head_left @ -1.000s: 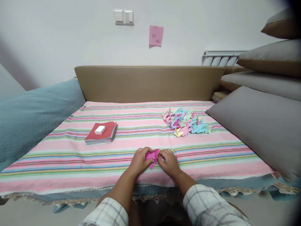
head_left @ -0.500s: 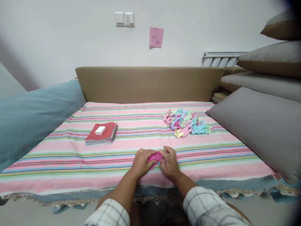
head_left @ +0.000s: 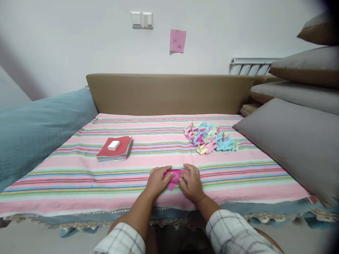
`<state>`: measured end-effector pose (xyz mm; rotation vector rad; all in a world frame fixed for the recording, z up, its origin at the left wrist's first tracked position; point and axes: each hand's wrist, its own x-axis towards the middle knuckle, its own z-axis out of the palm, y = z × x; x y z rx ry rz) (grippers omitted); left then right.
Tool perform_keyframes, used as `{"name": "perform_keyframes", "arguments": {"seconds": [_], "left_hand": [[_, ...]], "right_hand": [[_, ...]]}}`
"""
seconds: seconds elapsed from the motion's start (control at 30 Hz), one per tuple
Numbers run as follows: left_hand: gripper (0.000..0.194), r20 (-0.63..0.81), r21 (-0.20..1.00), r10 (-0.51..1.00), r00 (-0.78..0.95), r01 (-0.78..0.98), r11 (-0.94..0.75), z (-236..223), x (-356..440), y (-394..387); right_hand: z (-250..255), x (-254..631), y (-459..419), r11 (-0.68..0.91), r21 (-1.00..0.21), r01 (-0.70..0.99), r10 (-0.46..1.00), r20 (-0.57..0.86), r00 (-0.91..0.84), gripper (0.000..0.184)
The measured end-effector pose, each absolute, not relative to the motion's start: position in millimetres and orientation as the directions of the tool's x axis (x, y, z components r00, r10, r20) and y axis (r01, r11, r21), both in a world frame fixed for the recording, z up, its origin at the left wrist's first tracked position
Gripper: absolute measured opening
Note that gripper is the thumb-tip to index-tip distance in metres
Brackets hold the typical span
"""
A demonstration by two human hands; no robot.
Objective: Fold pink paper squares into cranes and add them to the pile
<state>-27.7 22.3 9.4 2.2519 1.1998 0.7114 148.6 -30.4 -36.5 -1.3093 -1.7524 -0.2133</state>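
A bright pink piece of folded paper (head_left: pixel 174 179) lies between my two hands, close to the front of the striped cloth (head_left: pixel 79 197). My left hand (head_left: pixel 159 180) grips its left side, thumb on top. On the right side, my right hand (head_left: pixel 192 181) pinches the paper between thumb and fingers. One pointed flap hangs toward me. My fingers hide both outer ends of the paper.
Several folded paper cranes (head_left: pixel 209 139) in pastel colours are grouped behind my right hand. At the left sits a stack of coloured paper (head_left: pixel 127 150) with a small white box (head_left: pixel 113 145) on top. Grey cushions (head_left: pixel 299 148) are piled along the right side.
More of the pink paper shows now, spread wider between my hands. My right hand has come onto its right side, and the left fingers have shifted slightly left. The view has tilted a little.
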Motion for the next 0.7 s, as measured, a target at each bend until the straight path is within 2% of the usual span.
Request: {"name": "perform_keyframes", "arguments": {"seconds": [0.1, 0.23, 0.37, 0.5, 0.7], "left_hand": [[0.026, 0.178, 0.685, 0.905, 0.386, 0.612, -0.395, 7.1, -29.0, 26.5], [0.018, 0.148, 0.678, 0.925, 0.349, 0.645, -0.352, 4.7, -29.9, 30.1], [0.014, 0.187, 0.635, 0.903, 0.386, 0.654, -0.411, 4.4, -30.2, 30.7], [0.019, 0.218, 0.618, 0.868, 0.447, 0.624, -0.477, 5.5, -30.5, 30.6], [0.022, 0.184, 0.705, 0.851, 0.491, 0.537, -0.462, 10.9, -35.3, 27.7]], "right_hand": [[-36.6, 148.3, -30.5, 0.419, -0.355, 0.835, 0.677, 0.735, -0.027, 0.015], [-35.8, 147.9, -30.9, 0.421, -0.357, 0.834, 0.678, 0.734, -0.029, 0.015], [-34.4, 147.6, -31.3, 0.430, -0.363, 0.827, 0.676, 0.736, -0.029, 0.015], [-34.1, 147.8, -31.2, 0.425, -0.370, 0.826, 0.683, 0.730, -0.025, 0.015], [-35.3, 149.2, -29.3, 0.416, -0.390, 0.822, 0.690, 0.724, -0.006, 0.012]]}}
